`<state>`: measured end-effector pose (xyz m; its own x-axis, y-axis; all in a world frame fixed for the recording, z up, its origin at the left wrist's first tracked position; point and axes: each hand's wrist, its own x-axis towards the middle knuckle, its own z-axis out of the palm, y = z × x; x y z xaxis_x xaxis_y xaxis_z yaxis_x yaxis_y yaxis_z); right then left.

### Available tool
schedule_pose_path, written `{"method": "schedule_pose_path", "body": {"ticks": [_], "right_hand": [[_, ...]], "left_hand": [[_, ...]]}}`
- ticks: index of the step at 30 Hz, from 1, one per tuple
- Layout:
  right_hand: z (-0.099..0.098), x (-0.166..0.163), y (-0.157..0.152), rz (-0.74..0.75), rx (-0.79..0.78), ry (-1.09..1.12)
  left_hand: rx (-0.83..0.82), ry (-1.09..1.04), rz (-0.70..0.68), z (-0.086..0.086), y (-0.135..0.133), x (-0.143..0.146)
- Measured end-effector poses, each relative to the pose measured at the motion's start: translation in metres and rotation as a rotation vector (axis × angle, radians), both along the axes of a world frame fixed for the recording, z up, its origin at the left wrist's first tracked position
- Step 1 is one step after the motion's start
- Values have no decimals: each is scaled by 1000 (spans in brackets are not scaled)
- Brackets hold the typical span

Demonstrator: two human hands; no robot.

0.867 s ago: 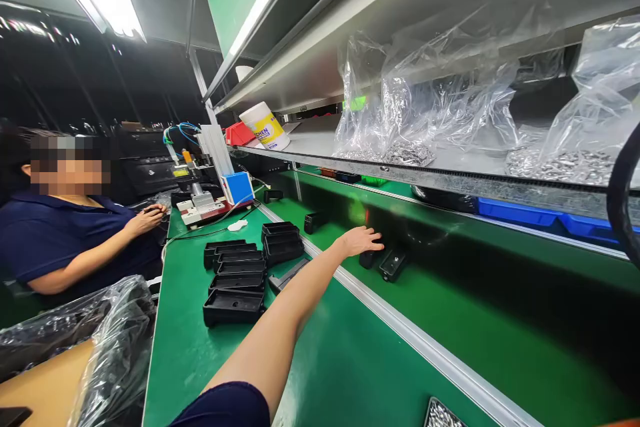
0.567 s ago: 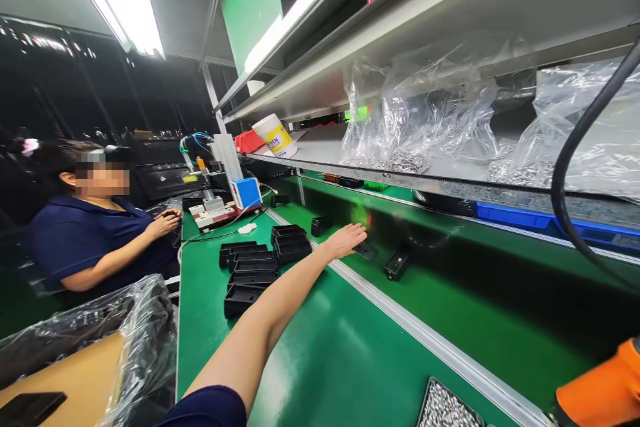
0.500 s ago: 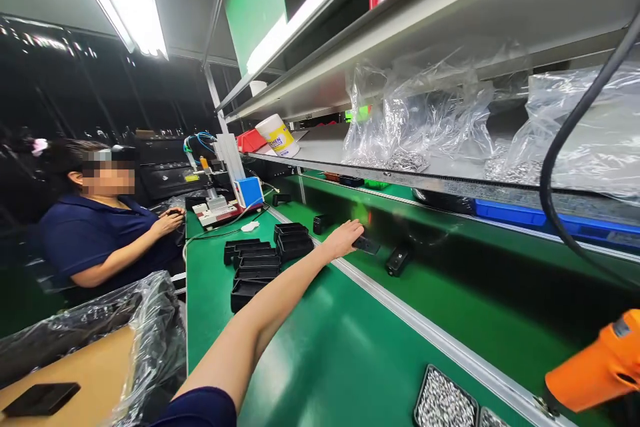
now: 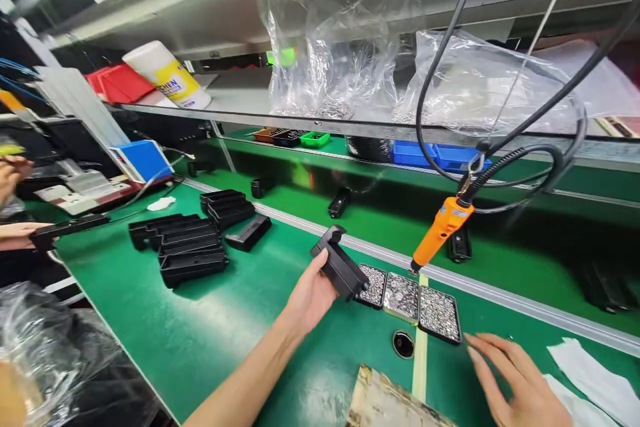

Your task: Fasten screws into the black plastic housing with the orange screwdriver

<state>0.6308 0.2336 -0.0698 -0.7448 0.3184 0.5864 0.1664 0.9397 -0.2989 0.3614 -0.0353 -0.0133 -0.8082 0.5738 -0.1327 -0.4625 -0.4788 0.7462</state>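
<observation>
Underneath everything, the green bench (image 4: 210, 320) is smooth and matte, with a stack of ribbed black trays (image 4: 190, 247) well left of the left hand (image 4: 310, 297). That hand's grip is clamped on a blocky black plastic housing (image 4: 340, 268), lifted clear of the bench, just left of three flat screw trays (image 4: 407, 297) glittering with tiny screws; the right hand (image 4: 515, 380) hovers, fingers apart, holding nothing, just beside them.

black plastic housing (image 4: 341, 268), oblong, tilted, held above the green table beside the screw trays.
</observation>
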Motion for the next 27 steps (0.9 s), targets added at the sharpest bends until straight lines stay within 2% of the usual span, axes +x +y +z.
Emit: {"method": "schedule_pose_path", "body": {"ticks": [3,7,14,17,20,24,27], "right_hand": [[1,-31,-8,-19,4,-113],[-4,-71,-5,-16,-8,-268],[-14,-85,3,-60,-83,-367],[-10,-83,6,-63,-129,-329],[3,-73,2,-42,-199,-258],[31,-32,-32,83,-313,-216],[47,4,-65,285,-333,-238]], "left_hand": [[82,-157,-61,-11,4,29],[144,-262,-113,-20,5,42],[175,-344,-132,-24,0,39],[180,-358,-142,-25,1,38],[176,-363,-157,-25,1,39],[154,-376,-162,-22,0,42],[139,-388,-167,-21,0,43]]}}
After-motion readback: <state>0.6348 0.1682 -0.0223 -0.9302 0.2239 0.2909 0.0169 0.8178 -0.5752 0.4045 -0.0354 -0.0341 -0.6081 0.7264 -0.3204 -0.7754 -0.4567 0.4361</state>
